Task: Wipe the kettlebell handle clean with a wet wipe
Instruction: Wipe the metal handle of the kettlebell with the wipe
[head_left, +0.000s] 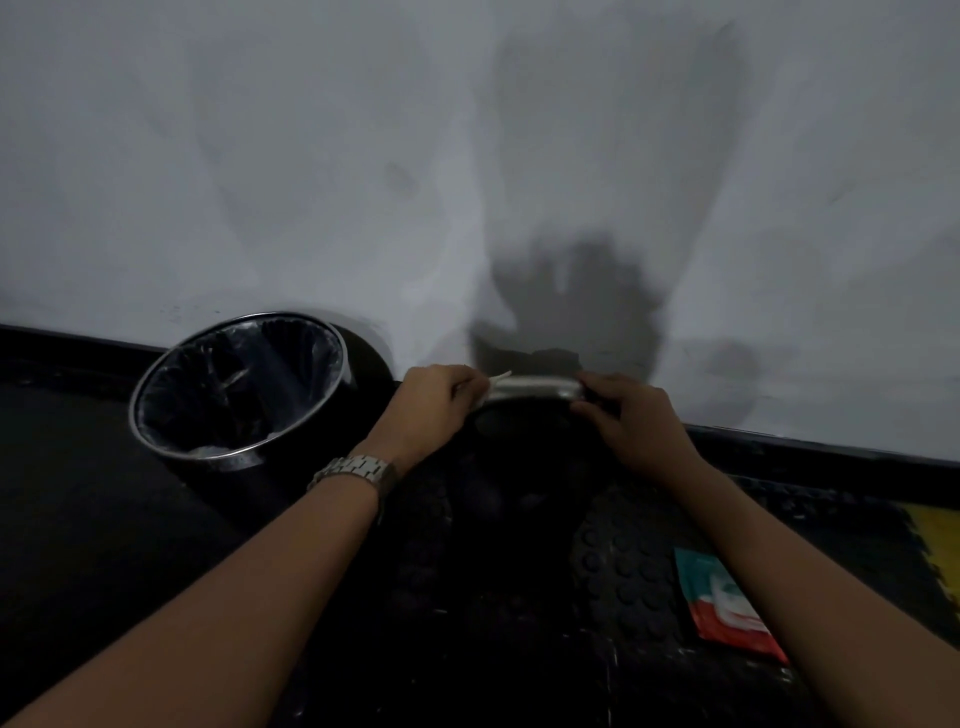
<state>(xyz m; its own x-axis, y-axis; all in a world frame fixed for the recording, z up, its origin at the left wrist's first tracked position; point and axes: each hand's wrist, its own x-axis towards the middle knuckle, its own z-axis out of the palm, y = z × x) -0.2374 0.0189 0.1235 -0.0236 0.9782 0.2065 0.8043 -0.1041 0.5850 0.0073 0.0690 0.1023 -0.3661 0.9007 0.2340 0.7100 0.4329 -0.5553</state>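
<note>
A dark kettlebell (511, 467) stands on the black floor mat by the wall; its body is hard to make out in the dim light. Its silver handle (535, 388) runs across between my two hands. My left hand (428, 405) is closed around the handle's left end, pressing a white wet wipe (496, 383) against it; a corner of the wipe sticks out above my fingers. My right hand (621, 415) grips the handle's right end.
A round black bin (239, 384) with a clear liner and a chrome rim stands to the left against the white wall (467, 156). A teal and red wipe packet (727, 605) lies on the studded mat at the right, with a yellow tile (937, 551) beyond it.
</note>
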